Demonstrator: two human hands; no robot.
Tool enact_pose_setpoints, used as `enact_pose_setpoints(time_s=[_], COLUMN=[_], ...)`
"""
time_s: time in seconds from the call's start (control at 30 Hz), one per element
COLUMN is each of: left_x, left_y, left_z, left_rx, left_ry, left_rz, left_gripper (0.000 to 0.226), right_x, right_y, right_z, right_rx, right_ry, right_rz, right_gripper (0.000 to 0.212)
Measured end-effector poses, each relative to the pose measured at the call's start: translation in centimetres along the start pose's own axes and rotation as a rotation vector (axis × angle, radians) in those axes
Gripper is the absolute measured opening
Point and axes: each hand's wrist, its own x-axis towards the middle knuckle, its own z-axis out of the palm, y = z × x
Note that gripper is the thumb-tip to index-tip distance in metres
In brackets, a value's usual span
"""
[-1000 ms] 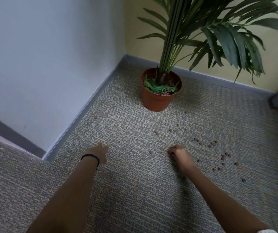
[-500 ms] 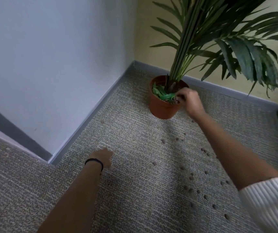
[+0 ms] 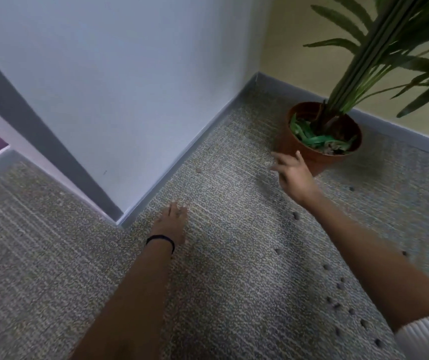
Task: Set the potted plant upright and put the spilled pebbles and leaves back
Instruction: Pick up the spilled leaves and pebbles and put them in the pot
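The terracotta pot point(image 3: 296, 148) stands upright in the corner with a tall palm point(image 3: 379, 48) in it; green leaves point(image 3: 317, 139) and some pebbles lie on top of its soil. My right hand point(image 3: 295, 174) hovers just left of and below the pot, fingers spread, holding nothing. My left hand point(image 3: 173, 223) rests flat on the carpet, a black band on its wrist. Several brown pebbles point(image 3: 336, 305) are scattered on the carpet to the right, partly behind my right forearm. One lone pebble point(image 3: 197, 170) lies near the baseboard.
A white wall point(image 3: 117, 87) with a grey baseboard point(image 3: 182, 162) runs along the left and meets a yellow wall point(image 3: 286, 35) behind the pot. A wall corner point(image 3: 120, 219) juts out just left of my left hand. Grey patterned carpet covers the floor.
My right hand was over the pot's rim half a second ago; it has come away to the left and opened. The view has swung left. My left hand stays on the carpet.
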Motion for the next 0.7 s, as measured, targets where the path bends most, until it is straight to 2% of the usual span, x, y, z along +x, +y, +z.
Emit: enact_pose_setpoints(time_s=[0.2,0.43,0.57,0.63,0.7], left_x=[0.7,1.2,1.4,1.4,1.5], left_y=[0.2,0.1,-0.1,-0.1,-0.1], left_z=[-0.2,0.3,0.3,0.3,0.4], left_rx=[-0.062,-0.104,-0.121,-0.123,-0.119], left_ry=[-0.039,-0.046,-0.05,-0.049,-0.044], left_rz=[-0.004,-0.002,0.006,0.006,0.004], left_gripper=[0.099,0.098,0.098,0.098,0.097], right_x=[3.7,8.4,8.8,8.7,8.6], right_y=[-5.6,-10.7,-12.3,-12.5,-12.5], right_z=[4.0,7.1,8.8,9.7,10.1], right_rx=[0.11,0.15,0.132,0.082,0.116], right_ry=[-0.174,-0.365,-0.51,-0.525,-0.469], right_rz=[-0.147,-0.12,-0.189,-0.181,-0.134], right_gripper=[0.045,0.05,0.061,0.059,0.048])
